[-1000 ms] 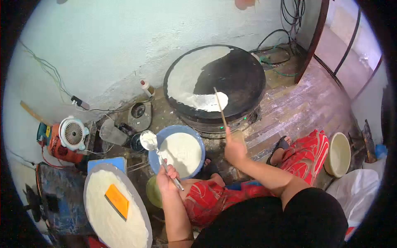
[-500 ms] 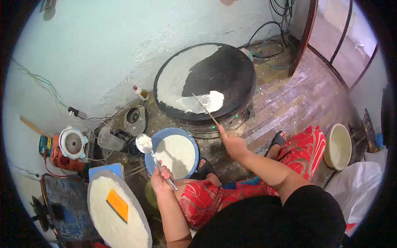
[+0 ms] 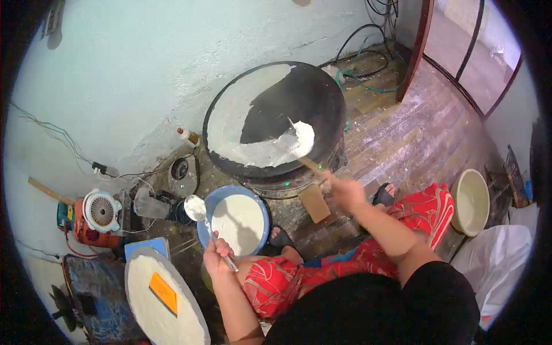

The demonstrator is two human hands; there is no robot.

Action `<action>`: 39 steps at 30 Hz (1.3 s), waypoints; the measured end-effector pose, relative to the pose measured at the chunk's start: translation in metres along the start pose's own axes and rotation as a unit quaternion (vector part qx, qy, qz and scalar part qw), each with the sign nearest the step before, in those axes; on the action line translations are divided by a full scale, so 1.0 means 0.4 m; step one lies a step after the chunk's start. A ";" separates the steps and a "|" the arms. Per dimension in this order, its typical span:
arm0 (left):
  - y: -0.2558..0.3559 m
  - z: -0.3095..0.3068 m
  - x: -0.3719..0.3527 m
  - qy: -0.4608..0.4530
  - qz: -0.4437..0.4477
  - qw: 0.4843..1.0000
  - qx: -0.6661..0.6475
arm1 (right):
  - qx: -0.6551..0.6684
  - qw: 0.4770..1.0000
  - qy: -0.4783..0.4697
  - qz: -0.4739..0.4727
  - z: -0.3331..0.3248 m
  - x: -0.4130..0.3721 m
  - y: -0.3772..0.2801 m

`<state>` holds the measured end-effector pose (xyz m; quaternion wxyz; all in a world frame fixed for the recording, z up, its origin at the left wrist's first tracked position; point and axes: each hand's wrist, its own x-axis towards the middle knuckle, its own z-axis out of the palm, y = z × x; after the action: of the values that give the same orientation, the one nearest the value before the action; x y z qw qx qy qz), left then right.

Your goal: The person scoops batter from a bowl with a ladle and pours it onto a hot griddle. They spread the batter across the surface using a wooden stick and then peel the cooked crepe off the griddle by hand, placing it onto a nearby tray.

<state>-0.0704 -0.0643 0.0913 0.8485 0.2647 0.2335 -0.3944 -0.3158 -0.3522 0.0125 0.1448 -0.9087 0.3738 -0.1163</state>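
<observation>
My right hand (image 3: pixel 348 194) grips the handle of a wooden batter spreader (image 3: pixel 310 164), its far end blurred on a large round black griddle (image 3: pixel 293 103). White batter (image 3: pixel 230 123) coats the left side and part of the front of the griddle in a thin layer. A thicker blob of batter (image 3: pixel 305 138) lies by the spreader. In my left hand (image 3: pixel 218 256) is a metal ladle (image 3: pixel 195 208), its bowl coated with batter. The ladle bowl hangs over the left rim of a blue basin (image 3: pixel 267 221) that holds white batter.
A tray with a pale surface (image 3: pixel 167 310) and an orange scraper (image 3: pixel 164 292) stands at lower left. Left are a small fan (image 3: pixel 102 210), a clear jug (image 3: pixel 150 204) and cables. A tan block (image 3: pixel 314 203) lies before the griddle; a cream basin (image 3: pixel 470 202) stands right.
My right hand has shifted right with the spreader, and the batter blob has moved slightly right across the griddle. The tan block shows more beside my hand. My left hand keeps the ladle near the basin.
</observation>
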 end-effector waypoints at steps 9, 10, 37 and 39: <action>-0.016 0.011 0.016 -0.001 0.008 1.000 0.014 | 0.073 0.997 -0.009 0.000 -0.065 0.066 0.076; -0.017 0.011 0.018 -0.001 0.008 1.000 0.014 | 0.027 0.994 -0.026 -0.102 -0.073 0.051 0.082; -0.127 0.146 0.078 0.111 0.066 0.991 0.041 | -0.004 0.965 -0.080 -0.248 -0.180 0.309 0.427; -0.115 0.122 0.092 0.103 0.063 0.992 0.043 | -0.059 0.978 -0.041 -0.195 -0.182 0.353 0.530</action>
<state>-0.0764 -0.1404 0.0938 0.8308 0.3546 0.2853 -0.3204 -0.3780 -0.6096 0.0206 0.0806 -0.9751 0.1895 -0.0824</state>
